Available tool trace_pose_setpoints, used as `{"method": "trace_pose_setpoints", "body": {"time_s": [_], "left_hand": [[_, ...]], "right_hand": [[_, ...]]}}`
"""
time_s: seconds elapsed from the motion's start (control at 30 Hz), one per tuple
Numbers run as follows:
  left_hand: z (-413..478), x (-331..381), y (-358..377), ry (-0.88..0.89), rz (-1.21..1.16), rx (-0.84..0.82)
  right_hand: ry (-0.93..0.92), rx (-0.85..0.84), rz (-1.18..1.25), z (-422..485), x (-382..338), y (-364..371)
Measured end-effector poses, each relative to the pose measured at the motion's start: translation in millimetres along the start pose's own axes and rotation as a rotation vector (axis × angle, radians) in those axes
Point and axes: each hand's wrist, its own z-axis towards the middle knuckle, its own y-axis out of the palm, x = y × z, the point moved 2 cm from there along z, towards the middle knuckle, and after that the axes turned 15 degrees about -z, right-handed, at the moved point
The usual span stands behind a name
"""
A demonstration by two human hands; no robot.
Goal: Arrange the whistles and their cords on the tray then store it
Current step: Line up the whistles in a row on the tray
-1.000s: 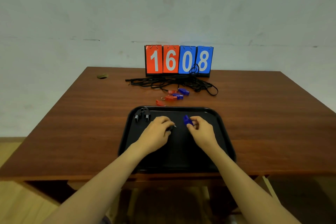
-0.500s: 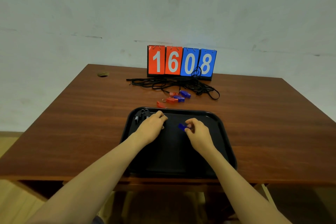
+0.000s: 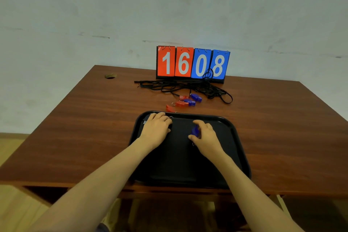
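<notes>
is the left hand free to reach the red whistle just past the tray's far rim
Probably yes. The left hand rests at the tray's far-left corner, and the red whistle lies just beyond the rim with nothing between them.

You faced a pale, scuffed wall (image 3: 169,5) with faint marks and a thin crack line running across it. Against it stood a reddish-brown wooden surface (image 3: 84,128) with a round cable hole (image 3: 110,76) near its far left corner. Light wooden flooring (image 3: 17,203) showed at your lower left, under soft, even light.
</notes>
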Motion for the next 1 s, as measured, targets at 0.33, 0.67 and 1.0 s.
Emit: {"method": "trace_pose_setpoints", "body": {"time_s": [0.33, 0.67, 1.0], "left_hand": [[-3, -3, -5, -0.018, -0.014, -0.045], [-2, -2, -7, -0.036, -0.007, -0.059], [-4, -12, -10, -0.04, -0.009, -0.038]], "right_hand": [[-0.157, 0.014, -0.189, 9, -2, -12], [-0.138, -0.158, -0.299, 15, -4, -1], [-0.194, -0.098, -0.204, 21, -14, 2]]}}
